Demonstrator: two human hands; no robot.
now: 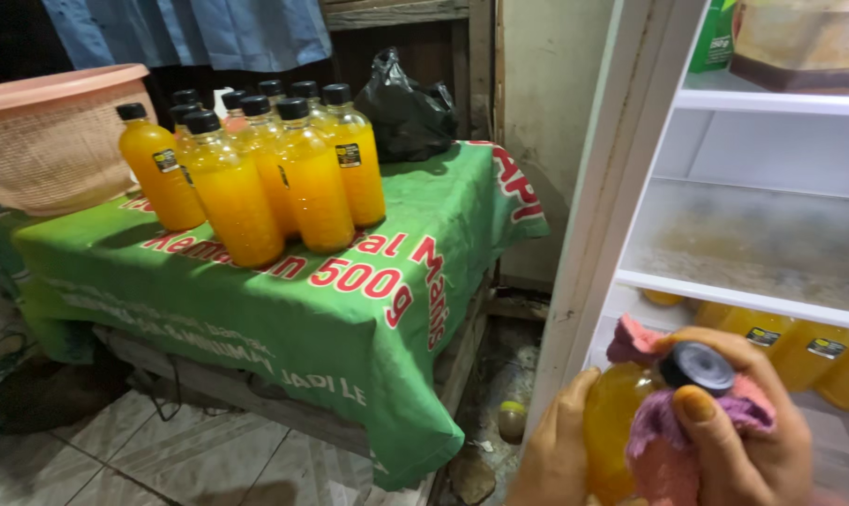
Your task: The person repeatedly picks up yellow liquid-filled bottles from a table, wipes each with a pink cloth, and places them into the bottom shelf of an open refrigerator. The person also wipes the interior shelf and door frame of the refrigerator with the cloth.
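At the bottom right, my left hand (pixel 556 450) grips the side of an orange-juice bottle (pixel 615 422) with a black cap (pixel 696 367). My right hand (pixel 748 426) presses a pink cloth (pixel 659 450) against the bottle's neck and body. This happens just in front of an open fridge (pixel 621 187), where more orange bottles (pixel 781 342) lie on a lower shelf. On the table to the left stand several more bottles (pixel 256 169) of the same juice, upright in a tight group.
A green printed cloth (pixel 331 300) covers the low wooden table. A pink plastic basket (pixel 54 131) sits at its left end, a black plastic bag (pixel 406 108) behind the bottles. The floor is tiled, with bits of debris near the fridge door.
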